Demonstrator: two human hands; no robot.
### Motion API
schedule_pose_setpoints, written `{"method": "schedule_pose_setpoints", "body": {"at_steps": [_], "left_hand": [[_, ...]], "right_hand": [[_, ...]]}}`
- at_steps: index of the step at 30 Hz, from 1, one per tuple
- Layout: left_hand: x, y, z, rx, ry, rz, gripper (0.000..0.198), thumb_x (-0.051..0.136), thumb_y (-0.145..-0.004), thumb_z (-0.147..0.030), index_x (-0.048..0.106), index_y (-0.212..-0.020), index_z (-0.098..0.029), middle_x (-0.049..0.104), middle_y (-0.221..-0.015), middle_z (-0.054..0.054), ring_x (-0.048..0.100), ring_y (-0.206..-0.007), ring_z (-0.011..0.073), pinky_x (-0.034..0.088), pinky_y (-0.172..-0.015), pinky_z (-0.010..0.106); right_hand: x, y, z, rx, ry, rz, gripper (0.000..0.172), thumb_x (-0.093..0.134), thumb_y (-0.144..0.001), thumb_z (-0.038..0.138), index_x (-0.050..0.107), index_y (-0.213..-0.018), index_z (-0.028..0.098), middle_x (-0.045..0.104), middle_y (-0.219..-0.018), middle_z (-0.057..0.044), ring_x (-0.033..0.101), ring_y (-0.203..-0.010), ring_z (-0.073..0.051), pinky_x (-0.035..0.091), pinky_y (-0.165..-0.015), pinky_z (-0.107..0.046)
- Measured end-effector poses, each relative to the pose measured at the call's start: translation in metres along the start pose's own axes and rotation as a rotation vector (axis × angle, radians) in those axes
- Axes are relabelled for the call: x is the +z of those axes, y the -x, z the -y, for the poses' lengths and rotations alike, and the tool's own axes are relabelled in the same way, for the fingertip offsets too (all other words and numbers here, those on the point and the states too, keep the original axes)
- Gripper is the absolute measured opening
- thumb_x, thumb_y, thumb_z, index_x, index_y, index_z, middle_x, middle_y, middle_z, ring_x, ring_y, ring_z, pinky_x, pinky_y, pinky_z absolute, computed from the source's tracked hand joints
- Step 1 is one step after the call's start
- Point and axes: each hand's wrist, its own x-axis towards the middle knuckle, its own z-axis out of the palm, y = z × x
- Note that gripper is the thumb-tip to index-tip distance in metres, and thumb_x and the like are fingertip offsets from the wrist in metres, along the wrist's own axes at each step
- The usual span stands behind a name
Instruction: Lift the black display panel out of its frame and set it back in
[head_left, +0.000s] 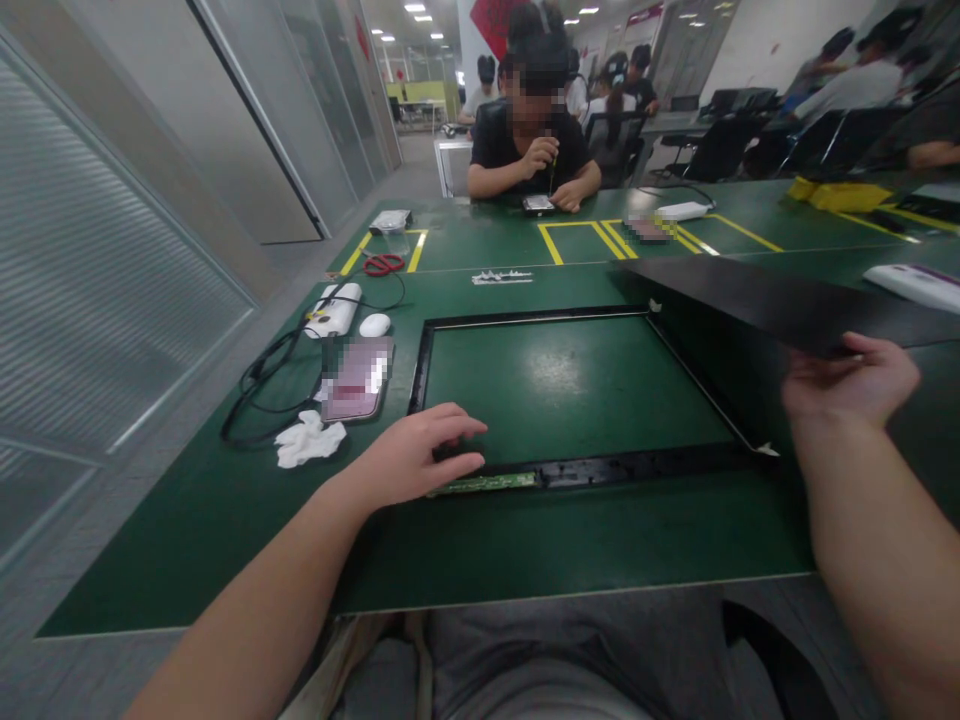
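Note:
A black rectangular frame point(540, 318) lies flat on the green table point(570, 555), with table surface showing through its middle. Along its near side, toward the left, runs a green circuit strip point(495, 483). My left hand point(427, 450) is over the frame's near left corner, fingers stretched and apart, holding nothing; whether it touches the frame I cannot tell. To the right, my right hand point(851, 385) grips the near edge of a thin black panel point(780, 300), which is tilted above the table beside the frame. White bits stick out at the frame's right corners.
Left of the frame are a phone point(360, 380), a white mouse point(375, 325), a crumpled tissue point(309, 438), a white power strip point(335, 308) with black cables and red scissors point(384, 265). Beyond lie white strips point(501, 277). Across the table sits a person point(532, 150) handling a small device.

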Motion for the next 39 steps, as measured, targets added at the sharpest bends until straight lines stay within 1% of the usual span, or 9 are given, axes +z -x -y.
{"method": "schedule_pose_setpoints", "body": {"at_steps": [5,11,15,18,20,22,29,33,39], "left_hand": [[0.004,-0.003,0.011,-0.149,0.191,-0.324,0.055,0.059,-0.099,-0.040,0.054,-0.150,-0.020,0.069,-0.129,0.014,0.070,-0.100,0.0224,0.059,-0.083,0.038],[0.000,-0.009,0.011,-0.414,0.862,-0.585,0.072,0.062,-0.094,-0.055,0.047,-0.151,-0.014,0.064,-0.146,0.022,0.068,-0.125,0.0299,0.057,-0.103,0.045],[-0.011,-0.009,0.001,-0.443,1.133,-0.537,0.083,0.035,-0.096,-0.078,0.050,-0.147,-0.014,0.068,-0.141,0.025,0.068,-0.129,0.0349,0.056,-0.105,0.050],[-0.020,-0.003,-0.002,-0.386,1.136,-0.436,0.093,0.027,-0.089,-0.088,0.060,-0.138,-0.016,0.075,-0.128,0.022,0.071,-0.123,0.0386,0.060,-0.097,0.051],[-0.026,0.002,-0.001,-0.372,1.069,-0.409,0.081,0.043,-0.090,-0.079,0.065,-0.135,-0.016,0.077,-0.124,0.019,0.072,-0.119,0.0406,0.062,-0.091,0.052],[-0.031,0.006,0.001,-0.362,0.990,-0.424,0.063,0.070,-0.081,-0.053,0.067,-0.135,-0.021,0.078,-0.124,0.014,0.074,-0.115,0.0394,0.064,-0.086,0.049],[-0.037,0.007,-0.007,-0.250,1.134,-0.551,0.052,0.079,-0.071,-0.028,0.075,-0.123,-0.021,0.081,-0.117,0.009,0.075,-0.116,0.0365,0.066,-0.091,0.043],[-0.033,0.006,-0.013,-0.242,1.215,-0.538,0.052,0.083,-0.069,-0.022,0.076,-0.121,-0.018,0.083,-0.110,0.009,0.077,-0.111,0.0346,0.066,-0.092,0.039],[-0.033,0.005,-0.011,-0.240,1.239,-0.545,0.047,0.086,-0.068,-0.022,0.078,-0.114,-0.017,0.084,-0.102,0.008,0.078,-0.107,0.0327,0.067,-0.087,0.034]], "right_hand": [[0.010,0.020,0.011,-0.043,-0.042,0.118,0.030,0.052,-0.050,0.017,0.052,-0.078,0.026,0.066,-0.093,-0.004,0.073,-0.096,-0.026,0.066,-0.062,-0.039],[0.013,0.026,0.017,-0.038,0.009,0.241,0.028,0.058,-0.053,0.029,0.057,-0.080,0.028,0.067,-0.095,-0.008,0.074,-0.095,-0.039,0.064,-0.060,-0.061],[0.009,0.036,0.015,0.028,0.059,0.349,0.031,0.061,-0.054,0.029,0.063,-0.084,0.027,0.071,-0.099,-0.009,0.073,-0.098,-0.040,0.064,-0.071,-0.065],[0.010,0.049,0.015,0.115,0.108,0.450,0.037,0.061,-0.056,0.028,0.069,-0.091,0.024,0.074,-0.106,-0.012,0.073,-0.105,-0.039,0.064,-0.084,-0.064],[0.012,0.055,0.016,0.211,0.179,0.499,0.043,0.061,-0.056,0.027,0.072,-0.097,0.020,0.075,-0.108,-0.014,0.072,-0.107,-0.039,0.063,-0.089,-0.063],[0.015,0.057,0.016,0.275,0.292,0.503,0.049,0.061,-0.055,0.027,0.075,-0.100,0.016,0.077,-0.103,-0.015,0.073,-0.105,-0.039,0.063,-0.088,-0.062],[0.016,0.052,0.010,0.543,0.805,0.475,0.035,0.066,-0.059,0.018,0.079,-0.091,0.021,0.081,-0.089,-0.009,0.077,-0.082,-0.028,0.064,-0.068,-0.038],[0.012,0.049,0.003,0.431,0.864,0.449,0.032,0.067,-0.062,0.007,0.078,-0.091,0.016,0.078,-0.079,-0.008,0.072,-0.069,-0.015,0.058,-0.061,-0.020],[0.015,0.050,0.000,0.337,0.838,0.366,0.037,0.061,-0.071,0.002,0.066,-0.104,0.018,0.076,-0.074,-0.008,0.072,-0.064,-0.016,0.057,-0.055,-0.021]]}}
